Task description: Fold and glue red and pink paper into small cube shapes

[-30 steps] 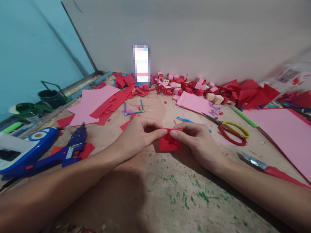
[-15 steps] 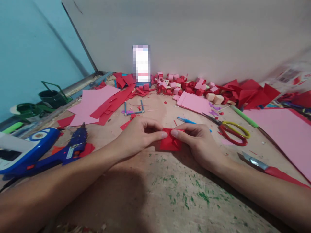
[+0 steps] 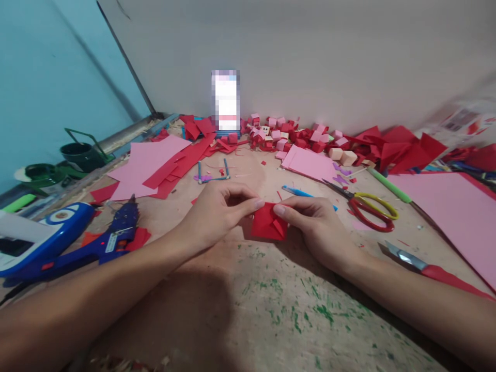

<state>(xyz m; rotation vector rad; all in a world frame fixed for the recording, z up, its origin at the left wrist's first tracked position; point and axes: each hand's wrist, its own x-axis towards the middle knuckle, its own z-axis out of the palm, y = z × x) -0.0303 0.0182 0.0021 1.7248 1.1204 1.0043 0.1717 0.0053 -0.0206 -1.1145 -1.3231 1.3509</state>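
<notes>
A small square of folded red paper (image 3: 267, 224) is held up just above the table, between my two hands. My left hand (image 3: 222, 209) pinches its upper left corner, thumb on the near face. On the upper right corner, my right hand (image 3: 313, 219) has its thumb and fingers closed. Creases and a small raised flap show on the near face; the far face is hidden. Just beyond my right hand lies a blue pen-like tool (image 3: 297, 191). Scissors (image 3: 372, 209) with one yellow and one red handle rest to its right.
A blue glue gun (image 3: 116, 235) lies at left by a blue-and-white device (image 3: 73, 219). A red-handled knife (image 3: 411, 261) is beside my right forearm. Pink sheets (image 3: 153, 163), small red and pink cubes (image 3: 282, 135) and a phone (image 3: 226, 101) stand farther back.
The red paper has shifted slightly left and tilted, showing more of its near face. My left thumb has moved a little up and left; my right hand has barely moved.
</notes>
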